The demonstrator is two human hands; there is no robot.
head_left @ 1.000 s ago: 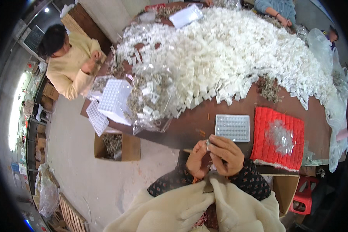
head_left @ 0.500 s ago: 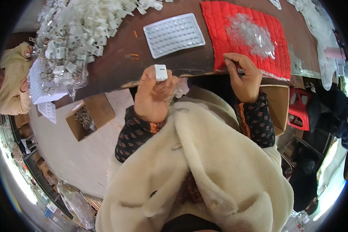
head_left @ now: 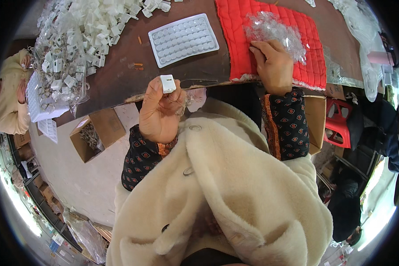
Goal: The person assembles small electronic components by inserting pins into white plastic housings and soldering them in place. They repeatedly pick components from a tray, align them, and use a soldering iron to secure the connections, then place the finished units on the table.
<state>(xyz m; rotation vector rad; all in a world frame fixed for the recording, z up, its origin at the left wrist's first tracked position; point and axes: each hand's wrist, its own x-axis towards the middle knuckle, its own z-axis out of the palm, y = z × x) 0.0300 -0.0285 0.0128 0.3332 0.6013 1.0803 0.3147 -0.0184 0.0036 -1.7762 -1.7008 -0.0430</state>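
My left hand [head_left: 157,115] is closed around a small white plastic housing [head_left: 167,83] with a dark slot in its upper face, held up in front of the table edge. Crinkled clear plastic [head_left: 188,99] shows beside its lower fingers; whether those fingers hold it is unclear. Over a red quilted cloth [head_left: 235,48] reaches my right hand [head_left: 274,66], thumb and forefinger bent with a narrow gap between them, nothing visible in them. Just beyond its knuckles lies a heap of thin clear plastic pieces [head_left: 277,33].
A white blister tray [head_left: 184,40] with round pockets lies mid-table. Many white housings [head_left: 106,22] are heaped at the left, beside bagged ones [head_left: 60,75]. A cardboard box [head_left: 108,128] stands below, left; a red stool [head_left: 338,124] right. Another person's sleeve [head_left: 9,97] shows far left.
My right hand has moved forward from the cloth's near edge to the heap of clear pieces. The left hand still holds the white housing. The whole view has shifted slightly.
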